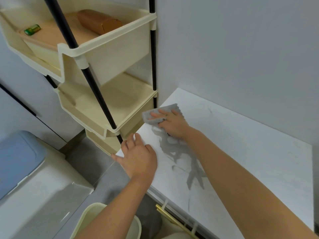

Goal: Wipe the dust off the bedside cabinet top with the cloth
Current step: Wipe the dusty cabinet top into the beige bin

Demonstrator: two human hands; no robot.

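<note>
The right hand (174, 125) lies spread on the grey cloth (168, 107), palm down. Its fingers (155, 115) are nearly straight and press the cloth flat onto the white cabinet top (250, 152); nothing is pinched or curled round it that I can make out, though the thumb side is partly hidden against a bunched fold. A ring (166, 115) shows on one finger. These fingers point toward the left edge of the top.

The left hand (139, 157) is relaxed and spread, holding nothing. It rests on the near left edge of the cabinet top, fingers on the surface pointing away from the person, with the thumb (116, 156) hanging just over the edge.

The cloth sits at the left edge of the top, near the far corner by the wall (241, 49). What shows of it runs longer across the view than front to back, from the left edge inward; the hand covers its near part, so the full outline cannot be told. Grey streaky marks (174, 149) trail over the surface from the cloth toward the person, under the right forearm.

Just beside the cabinet's left edge stands a cream tiered rack (110, 54) on black poles, its top tray holding a brown case (98, 21) and a small green cylinder (32, 29).
</note>
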